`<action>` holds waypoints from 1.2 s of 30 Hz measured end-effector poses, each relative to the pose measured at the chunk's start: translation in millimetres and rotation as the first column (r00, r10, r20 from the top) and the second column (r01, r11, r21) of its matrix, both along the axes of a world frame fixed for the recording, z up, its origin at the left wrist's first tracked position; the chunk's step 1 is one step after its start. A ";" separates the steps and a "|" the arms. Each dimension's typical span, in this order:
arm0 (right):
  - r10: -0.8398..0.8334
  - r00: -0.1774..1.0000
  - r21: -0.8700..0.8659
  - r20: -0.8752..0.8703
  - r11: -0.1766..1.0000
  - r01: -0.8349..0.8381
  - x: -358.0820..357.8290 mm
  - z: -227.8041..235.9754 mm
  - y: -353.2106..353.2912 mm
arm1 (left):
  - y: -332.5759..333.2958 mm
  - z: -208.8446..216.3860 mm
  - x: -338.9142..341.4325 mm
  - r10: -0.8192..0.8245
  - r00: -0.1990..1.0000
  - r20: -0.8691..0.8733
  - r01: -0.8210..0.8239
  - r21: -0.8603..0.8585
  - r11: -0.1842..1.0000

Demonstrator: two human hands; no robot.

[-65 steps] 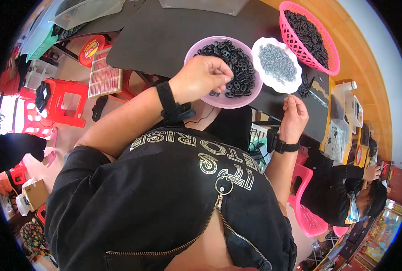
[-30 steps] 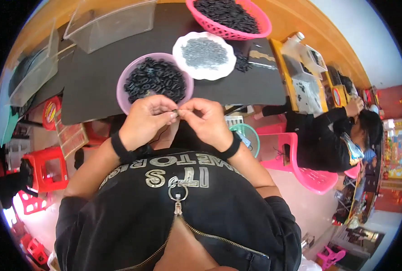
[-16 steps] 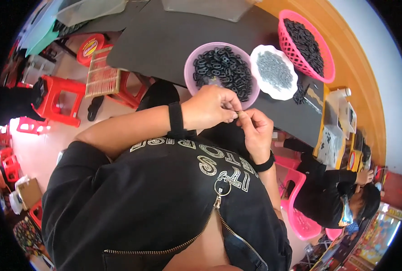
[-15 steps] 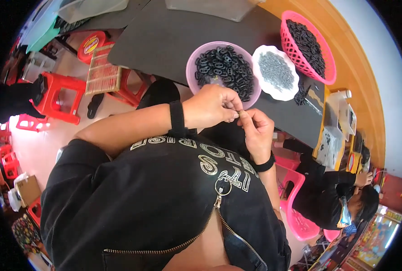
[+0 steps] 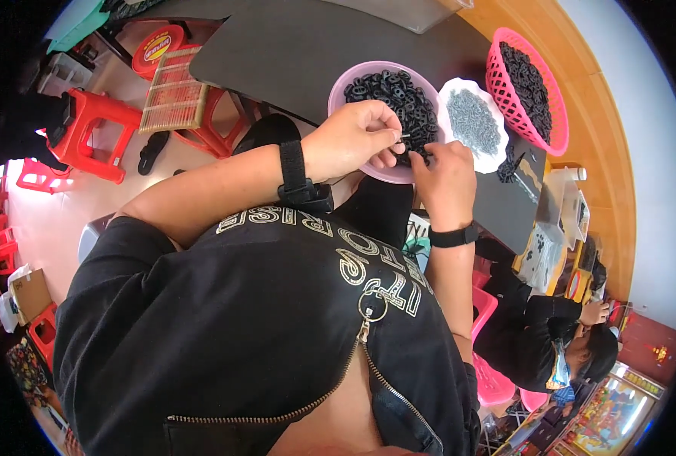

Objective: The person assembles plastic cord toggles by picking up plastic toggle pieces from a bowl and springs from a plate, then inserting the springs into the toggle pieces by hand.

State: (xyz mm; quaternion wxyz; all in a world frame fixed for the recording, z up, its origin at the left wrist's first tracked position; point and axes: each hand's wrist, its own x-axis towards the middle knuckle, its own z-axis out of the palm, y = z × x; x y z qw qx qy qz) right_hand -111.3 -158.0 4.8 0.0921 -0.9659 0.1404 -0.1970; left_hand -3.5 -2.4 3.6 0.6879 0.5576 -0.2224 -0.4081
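Your left hand [image 5: 353,138] has its thumb and fingertips pinched together on a small slim piece [image 5: 406,137], pale along its edge and too small to make out fully, which shows in front of the purple bowl [image 5: 340,90]; your right hand [image 5: 446,182] is just to the right of it, thumb and fingers curled toward the bowl's near rim, and whether they grip anything you cannot tell against the dark pieces behind, the two hands being near each other but apart. Just beyond your fingertips the bowl holds a heap of black oval pieces [image 5: 390,89]; beyond your right hand the white scalloped plate [image 5: 488,164] carries grey pin-like parts [image 5: 473,121], and farther off past it the pink basket [image 5: 498,85] is filled with more black pieces [image 5: 528,90]. The dark counter [image 5: 277,53] stretches out ahead of your left hand, and a red stool [image 5: 98,131] stands on the floor well to its left
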 end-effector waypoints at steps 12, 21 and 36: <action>0.045 0.990 0.267 0.136 0.960 -0.080 8.8 -11.2 -2.7 | 0.0 -3.0 4.2 -0.035 0.999 -0.031 0.034 -0.041 0.999; -0.332 0.892 0.952 0.307 0.101 -0.290 -20.4 -4.4 -1.2 | -6.1 3.8 3.0 -0.043 0.999 -0.001 0.043 -0.006 0.999; -0.348 0.891 0.938 0.292 -0.078 -0.338 -25.3 -8.3 10.1 | -19.2 0.5 -13.6 -0.086 0.994 -0.061 0.083 -0.052 0.995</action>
